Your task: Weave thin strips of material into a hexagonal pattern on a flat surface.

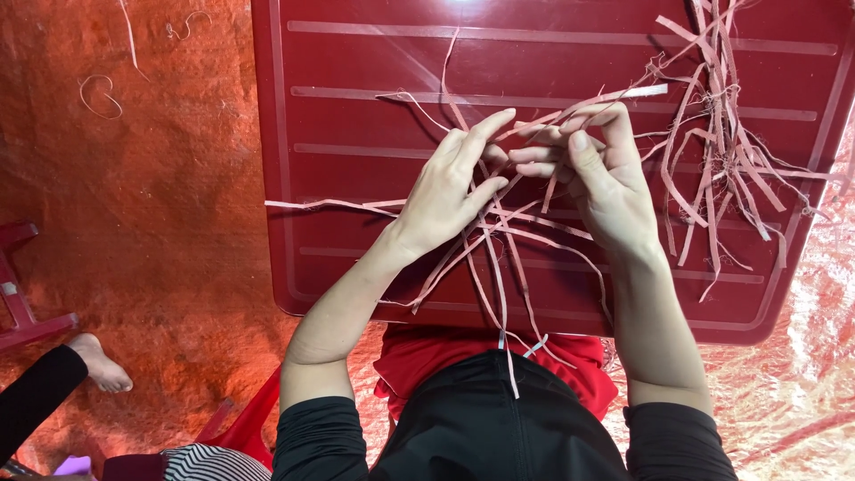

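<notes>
Both of my hands are raised over a dark red plastic table (pixel 356 125). My left hand (pixel 450 191) and my right hand (pixel 597 174) meet at the fingertips, pinching a bunch of thin pale strips (pixel 499 258). The strips fan out from my fingers, with some trailing left across the table and others hanging down over the front edge toward my lap. A loose tangled pile of the same strips (pixel 721 151) lies on the table to the right of my right hand.
The floor is covered by an orange-red sheet (pixel 151 223) with a few stray strip curls at the upper left. Another person's bare foot (pixel 102 365) and dark sleeve show at the lower left, beside a red plastic stool (pixel 22 303).
</notes>
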